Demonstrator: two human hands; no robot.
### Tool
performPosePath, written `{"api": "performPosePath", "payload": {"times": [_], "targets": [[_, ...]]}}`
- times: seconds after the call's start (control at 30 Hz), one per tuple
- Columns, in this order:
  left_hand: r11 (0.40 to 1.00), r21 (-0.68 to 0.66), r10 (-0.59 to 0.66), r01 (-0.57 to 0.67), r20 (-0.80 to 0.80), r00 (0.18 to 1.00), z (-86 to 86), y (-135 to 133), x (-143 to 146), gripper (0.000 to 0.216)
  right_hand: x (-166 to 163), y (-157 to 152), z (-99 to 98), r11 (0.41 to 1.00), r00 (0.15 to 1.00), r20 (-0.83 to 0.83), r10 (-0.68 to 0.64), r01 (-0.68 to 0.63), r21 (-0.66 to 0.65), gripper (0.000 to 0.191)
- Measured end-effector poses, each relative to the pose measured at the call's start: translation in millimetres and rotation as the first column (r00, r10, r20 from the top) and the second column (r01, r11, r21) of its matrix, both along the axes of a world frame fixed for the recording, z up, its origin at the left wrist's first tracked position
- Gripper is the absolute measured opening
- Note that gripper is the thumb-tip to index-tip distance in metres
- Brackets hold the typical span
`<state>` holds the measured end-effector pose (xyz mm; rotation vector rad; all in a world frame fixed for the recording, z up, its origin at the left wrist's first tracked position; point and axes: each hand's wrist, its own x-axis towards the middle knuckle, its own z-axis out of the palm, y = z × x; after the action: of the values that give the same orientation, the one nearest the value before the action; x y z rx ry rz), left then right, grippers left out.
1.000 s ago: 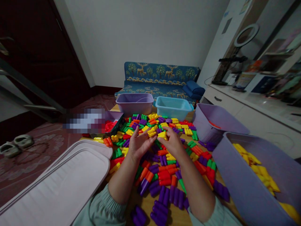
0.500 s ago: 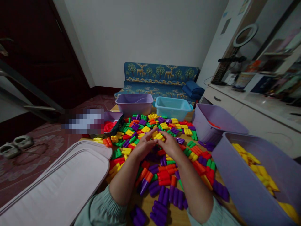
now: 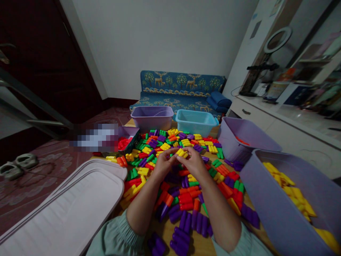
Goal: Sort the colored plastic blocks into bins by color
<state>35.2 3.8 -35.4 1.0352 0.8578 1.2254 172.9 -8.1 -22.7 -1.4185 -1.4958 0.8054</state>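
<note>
A yellow plastic toy block [image 3: 182, 153] made of joined rounded pegs is raised over the middle of the pile, between my two hands. My left hand [image 3: 165, 163] closes on its left side, fingers curled and thumb inward. From the right, my right hand [image 3: 193, 163] grips the same block with its thumb in front. Around and below my hands lie loose blocks in red, green, orange, purple and yellow. Closer to me are red blocks [image 3: 185, 201] and purple blocks [image 3: 180, 241] on the wooden table [image 3: 168, 233]. My palms are hidden.
At the back stand a purple bin [image 3: 153, 122] and a light blue bin [image 3: 195, 126]. To the right, one purple bin [image 3: 229, 138] holds something red, and a larger bin [image 3: 277, 213] holds yellow blocks. Pale lids [image 3: 80, 206] and an open box [image 3: 133, 137] are at left.
The yellow block has turned and shifted slightly to the right. My fingers have closed in around it, the left fingertips curling nearer. The surrounding blocks and bins look the same.
</note>
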Motion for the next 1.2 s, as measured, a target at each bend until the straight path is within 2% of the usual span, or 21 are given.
{"api": "performPosePath", "payload": {"times": [0.2, 0.4, 0.7, 0.93, 1.2], "targets": [[0.994, 0.072, 0.085, -0.082, -0.035, 0.996, -3.6, 3.0, -4.8, 0.04, -1.7, -0.1, 3.5, 0.998, 0.995, -0.085, 0.057, -0.057, 0.003, 0.046], [0.987, 0.089, 0.136, -0.132, -0.034, 0.99, -3.3, 3.1, -5.1, 0.041, -4.3, -2.3, 7.5, 0.986, 0.969, -0.21, 0.132, -0.151, -0.077, 0.034], [0.994, 0.032, 0.105, -0.106, 0.01, 0.994, 4.4, 0.2, -4.3, 0.043, -7.4, -3.2, 8.0, 0.988, 0.969, -0.23, 0.086, -0.112, -0.103, 0.03], [0.993, 0.024, 0.116, -0.117, 0.012, 0.993, -0.1, 3.0, -5.2, 0.043, -5.9, -4.6, 7.7, 0.987, 0.973, -0.19, 0.135, -0.148, -0.059, 0.033], [0.995, 0.058, 0.086, -0.085, -0.023, 0.996, -2.7, 2.7, -4.6, 0.039, -4.5, -0.9, 3.4, 0.997, 0.99, -0.136, 0.034, -0.043, -0.062, 0.035]]}}
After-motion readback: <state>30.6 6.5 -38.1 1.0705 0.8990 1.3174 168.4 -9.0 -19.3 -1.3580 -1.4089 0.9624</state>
